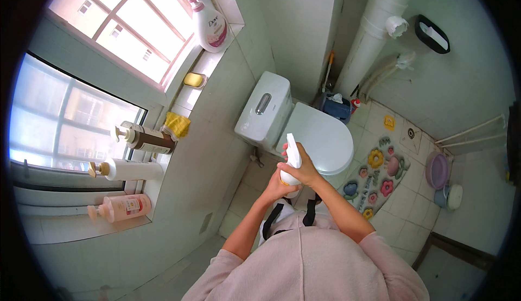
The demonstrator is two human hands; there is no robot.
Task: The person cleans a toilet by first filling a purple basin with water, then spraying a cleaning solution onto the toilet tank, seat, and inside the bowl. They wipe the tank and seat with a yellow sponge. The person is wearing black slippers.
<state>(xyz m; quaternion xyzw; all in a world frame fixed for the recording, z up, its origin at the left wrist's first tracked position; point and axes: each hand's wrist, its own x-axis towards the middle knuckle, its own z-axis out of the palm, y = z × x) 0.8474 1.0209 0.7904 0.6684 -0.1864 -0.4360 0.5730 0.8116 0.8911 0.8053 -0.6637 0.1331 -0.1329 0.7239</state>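
A white trigger spray bottle (293, 154) is held upright in front of my body by both hands. My left hand (280, 188) wraps the lower part of the bottle. Around its upper part, near the spray head, is my right hand (306, 166); some fingers are hidden behind the bottle. Just beyond the hands stands a white toilet with its lid (321, 134) down. Its cistern (256, 117) has an oval flush button (263, 104) on top.
Pump bottles, including a Dove bottle (211, 28), line the window sill with yellow soap (193, 80) and a yellow cloth (177, 124). A blue bin (337, 107) stands beside a white drainpipe (368, 36). On the floor lie a flowered mat (376, 179) and a purple basin (437, 170).
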